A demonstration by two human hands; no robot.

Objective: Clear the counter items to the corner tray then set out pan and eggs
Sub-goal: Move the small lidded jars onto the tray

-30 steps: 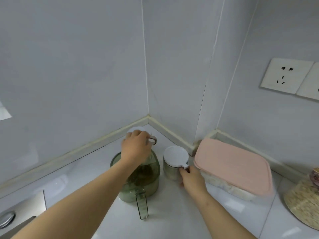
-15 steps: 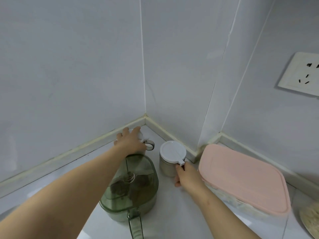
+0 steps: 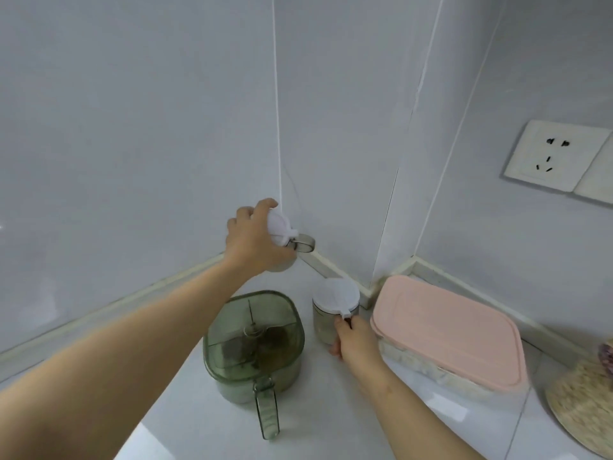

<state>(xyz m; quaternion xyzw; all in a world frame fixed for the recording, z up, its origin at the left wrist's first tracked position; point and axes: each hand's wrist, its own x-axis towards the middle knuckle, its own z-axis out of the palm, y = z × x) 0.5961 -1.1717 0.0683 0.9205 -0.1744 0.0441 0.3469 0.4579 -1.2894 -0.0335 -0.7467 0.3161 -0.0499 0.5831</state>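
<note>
At the corner, left hand (image 3: 255,242): grips jar (image 3: 278,224), raised
Right hand (image 3: 357,340): holds second jar (image 3: 333,298) by handle
Pan, eggs: unseen, pending

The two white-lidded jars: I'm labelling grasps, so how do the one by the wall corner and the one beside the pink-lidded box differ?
The corner jar is gripped from above by the left hand, tilted and seemingly off the counter; the box-side jar stands upright on it. The corner jar's grey handle shows, pointing right; the box-side jar's is covered by the right hand. Both have white lids and greyish bodies.
</note>
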